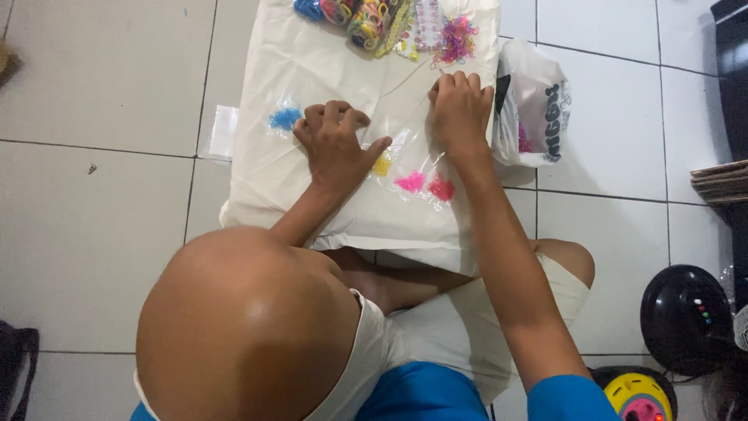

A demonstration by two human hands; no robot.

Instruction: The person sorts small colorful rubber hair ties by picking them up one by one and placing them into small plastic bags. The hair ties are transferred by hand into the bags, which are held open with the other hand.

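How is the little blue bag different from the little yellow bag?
The blue bag lies alone on the cloth, to the left of the left hand, untouched. The yellow bag sits right under that hand's thumb, beside two pink bags. The blue bag's contents look like a bigger clump than the yellow bag's. Both are small clear bags of tiny coloured bits.

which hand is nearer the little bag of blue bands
Left. The left hand rests on the cloth just right of the bag of blue bands, nearly touching it. The right hand is farther right, beyond the left hand.
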